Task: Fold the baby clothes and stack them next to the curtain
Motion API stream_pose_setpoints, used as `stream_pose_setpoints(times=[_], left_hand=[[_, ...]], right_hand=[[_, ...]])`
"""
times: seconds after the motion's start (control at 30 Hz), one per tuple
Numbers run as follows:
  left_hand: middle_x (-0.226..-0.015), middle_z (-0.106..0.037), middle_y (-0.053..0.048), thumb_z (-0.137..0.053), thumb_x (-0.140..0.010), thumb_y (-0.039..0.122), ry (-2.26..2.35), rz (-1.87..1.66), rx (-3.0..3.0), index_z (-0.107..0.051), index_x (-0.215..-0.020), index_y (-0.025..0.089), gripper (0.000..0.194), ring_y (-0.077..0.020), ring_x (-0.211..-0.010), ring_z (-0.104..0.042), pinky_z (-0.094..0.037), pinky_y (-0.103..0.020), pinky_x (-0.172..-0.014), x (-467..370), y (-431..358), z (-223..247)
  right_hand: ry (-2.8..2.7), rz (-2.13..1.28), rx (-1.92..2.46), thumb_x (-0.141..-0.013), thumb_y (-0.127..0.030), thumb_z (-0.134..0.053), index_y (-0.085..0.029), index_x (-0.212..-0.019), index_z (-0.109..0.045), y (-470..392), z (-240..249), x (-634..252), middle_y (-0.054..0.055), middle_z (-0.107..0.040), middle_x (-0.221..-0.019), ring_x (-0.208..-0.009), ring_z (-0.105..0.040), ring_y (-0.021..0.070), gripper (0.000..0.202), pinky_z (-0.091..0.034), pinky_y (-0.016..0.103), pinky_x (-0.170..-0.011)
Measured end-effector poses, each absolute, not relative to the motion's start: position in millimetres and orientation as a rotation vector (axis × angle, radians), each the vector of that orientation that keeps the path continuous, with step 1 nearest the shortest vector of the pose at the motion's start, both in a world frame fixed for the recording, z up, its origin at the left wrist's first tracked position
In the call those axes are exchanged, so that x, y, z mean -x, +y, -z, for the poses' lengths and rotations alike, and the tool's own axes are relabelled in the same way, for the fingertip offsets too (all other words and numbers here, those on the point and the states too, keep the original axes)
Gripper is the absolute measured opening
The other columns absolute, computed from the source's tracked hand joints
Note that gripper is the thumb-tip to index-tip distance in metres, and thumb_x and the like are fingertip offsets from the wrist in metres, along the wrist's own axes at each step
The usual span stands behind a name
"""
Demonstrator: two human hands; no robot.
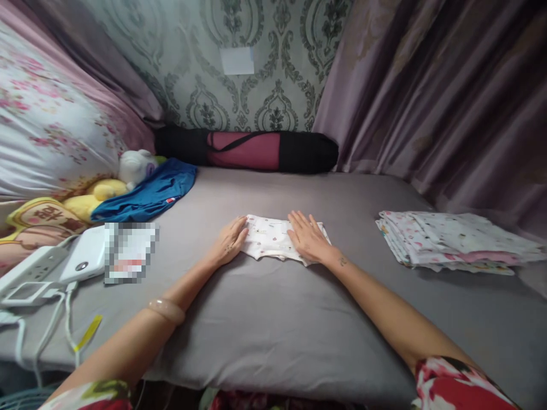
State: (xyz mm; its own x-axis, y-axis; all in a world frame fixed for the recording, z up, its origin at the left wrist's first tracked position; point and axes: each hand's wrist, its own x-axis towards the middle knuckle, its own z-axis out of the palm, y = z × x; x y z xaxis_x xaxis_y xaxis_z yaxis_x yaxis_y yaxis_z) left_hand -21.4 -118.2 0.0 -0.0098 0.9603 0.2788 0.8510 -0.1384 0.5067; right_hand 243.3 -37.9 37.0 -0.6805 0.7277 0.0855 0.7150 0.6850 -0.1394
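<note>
A small white garment with a tiny scattered print (269,236) lies folded on the grey sheet (273,319), its scalloped edge towards me. My left hand (232,239) rests at the garment's left edge, fingers stretched out and touching it. Flat on the right part of the cloth lies my right hand (308,236), its fingers spread. Neither hand grips anything. The garment's right end is partly covered by my right hand.
Folded printed clothes (453,239) are stacked at the right. On the left are a power strip (36,267), a white power bank (88,253), cables and a blue cloth (145,193) beside plush toys (137,167). A long black-and-maroon bag (245,151) lies along the wall.
</note>
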Motion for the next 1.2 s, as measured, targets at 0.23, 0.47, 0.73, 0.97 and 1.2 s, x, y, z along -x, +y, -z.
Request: stream_pose_setpoints(times=[0.23, 0.47, 0.73, 0.97, 1.2], left_hand=[[-0.144, -0.049, -0.011, -0.028, -0.097, 0.039, 1.961, -0.942, -1.938, -0.047, -0.136, 0.016, 0.049, -0.0223, -0.136, -0.040, -0.030, -0.044, -0.115, 22, -119, -2], [-0.139, -0.053, -0.012, -0.029, -0.096, 0.035, 1.998, -1.059, -1.795, -0.049, -0.133, 0.016, 0.046, -0.0217, -0.131, -0.046, -0.033, -0.044, -0.113, 24, -117, -2], [-0.136, -0.055, -0.011, -0.030, -0.095, 0.030, 2.010, -1.074, -1.759, -0.050, -0.131, 0.017, 0.043, -0.0211, -0.127, -0.050, -0.036, -0.043, -0.110, 24, -118, -5], [-0.135, -0.056, -0.012, -0.029, -0.095, 0.030, 2.031, -1.127, -1.681, -0.051, -0.129, 0.015, 0.044, -0.0210, -0.127, -0.050, -0.038, -0.042, -0.109, 26, -117, -7], [-0.134, -0.056, -0.012, -0.028, -0.096, 0.032, 2.034, -1.124, -1.668, -0.051, -0.129, 0.013, 0.045, -0.0194, -0.127, -0.050, -0.037, -0.037, -0.110, 27, -118, -8]], right_hand=[[-2.843, -0.267, 1.091, -0.099, -0.037, -0.018, -0.008, -0.150, -0.029, -41, -25, -221, 0.011, -0.026, -0.157, -0.145, -0.021, 0.0203, 0.060, -0.010, 0.042, -0.119], [-2.860, -0.238, 1.093, -0.098, -0.035, -0.019, -0.004, -0.148, -0.032, -43, -40, -194, 0.013, -0.027, -0.156, -0.145, -0.019, 0.0232, 0.060, -0.007, 0.045, -0.119], [-2.808, -0.185, 1.138, -0.097, -0.037, -0.021, -0.002, -0.147, -0.032, -47, -19, -157, 0.016, -0.031, -0.154, -0.143, -0.024, 0.0249, 0.062, -0.012, 0.043, -0.118], [-2.818, -0.212, 1.215, -0.097, -0.033, -0.025, 0.000, -0.146, -0.033, -52, -36, -137, 0.019, -0.028, -0.154, -0.144, -0.021, 0.0280, 0.060, -0.009, 0.047, -0.118], [-2.665, -0.235, 1.241, -0.098, -0.037, -0.022, -0.001, -0.146, -0.032, -65, -16, -96, 0.019, -0.028, -0.155, -0.144, -0.021, 0.0280, 0.061, -0.012, 0.045, -0.116]])
